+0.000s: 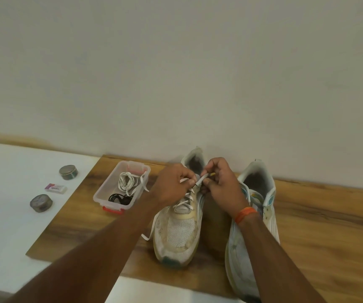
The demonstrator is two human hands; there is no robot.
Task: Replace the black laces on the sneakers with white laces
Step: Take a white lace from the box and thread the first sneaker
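Where the fingertips met above the tongue of the left sneaker [179, 228], both hands were closed in pinches on the white lace [200, 179]. The left hand [174, 185] held one strand between thumb and forefinger, its remaining fingers curled under. The right hand [222, 182] pinched the same lace just beside it, fingers bent, thumb pressed below; an orange wristband [245, 214] sat on that wrist. Whether the lace end was passing through an eyelet could not be told, the fingers covering it.

White lacing crossed the lower eyelets of the left sneaker in several rows. A loose tail of the lace trailed off the shoe's left side onto the wooden board [329, 226].

The right sneaker [257, 206] stood just beside, toe toward the camera, partly hidden under the right forearm; its lacing could not be made out.

Left of the shoes, on the board, sat a clear plastic box [101, 195] with red clips. Inside lay a coiled white lace [128, 181] and, nearer the front, a bundle of black laces [119, 199].

Farther left, on the white surface [12, 226], were two round tins [68, 172] [41, 202] with a small packet [55, 188] between them.
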